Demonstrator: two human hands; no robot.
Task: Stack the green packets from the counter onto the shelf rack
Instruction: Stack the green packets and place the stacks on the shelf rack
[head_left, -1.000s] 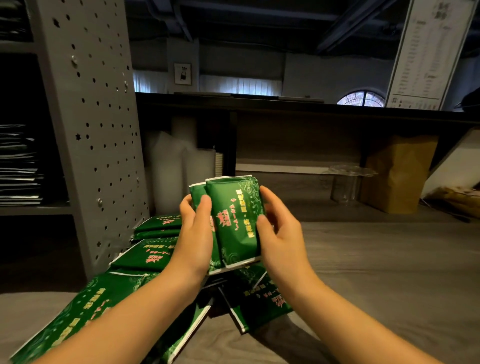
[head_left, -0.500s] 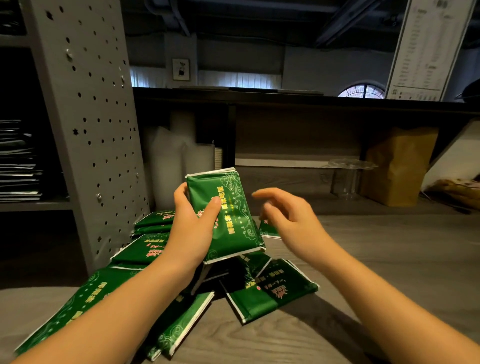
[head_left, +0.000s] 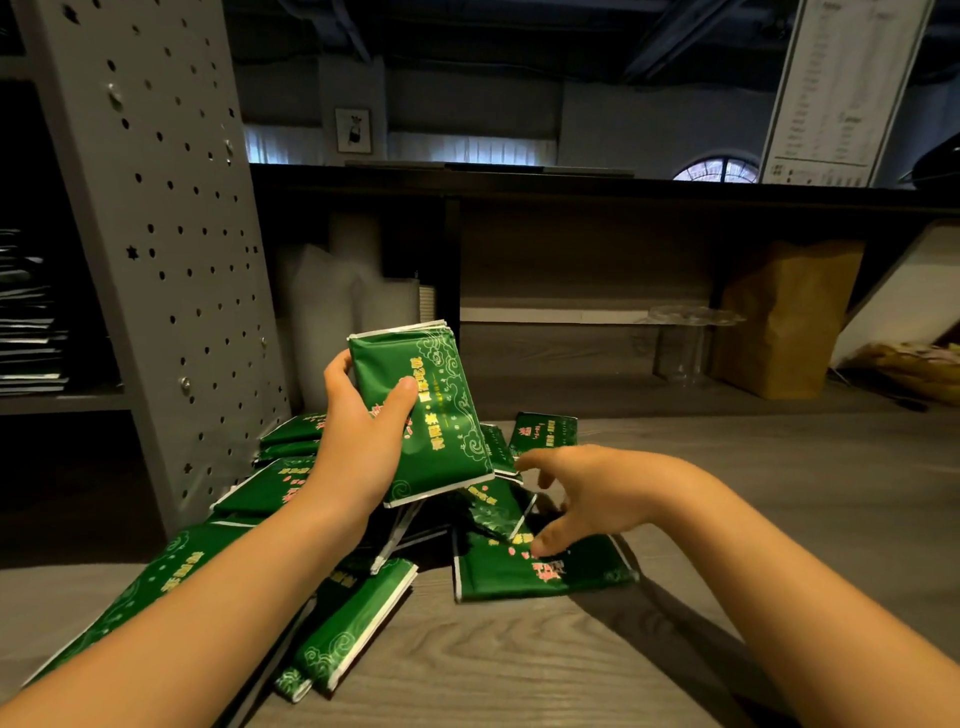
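Green packets (head_left: 421, 410) stand gripped in the left hand (head_left: 358, 447), above the loose pile (head_left: 519, 577) on the wooden desk (head_left: 519, 670). The right hand (head_left: 597, 499) hangs over that pile, fingers spread, holding nothing

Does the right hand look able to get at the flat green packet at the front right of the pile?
Probably yes. The right hand hovers open just above that packet with nothing between them, and the left hand holds its bundle higher up, out of the way.

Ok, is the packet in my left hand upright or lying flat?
Upright, leaning a little. The left hand grips the packet clear of the counter, a short edge on top, above the pile.
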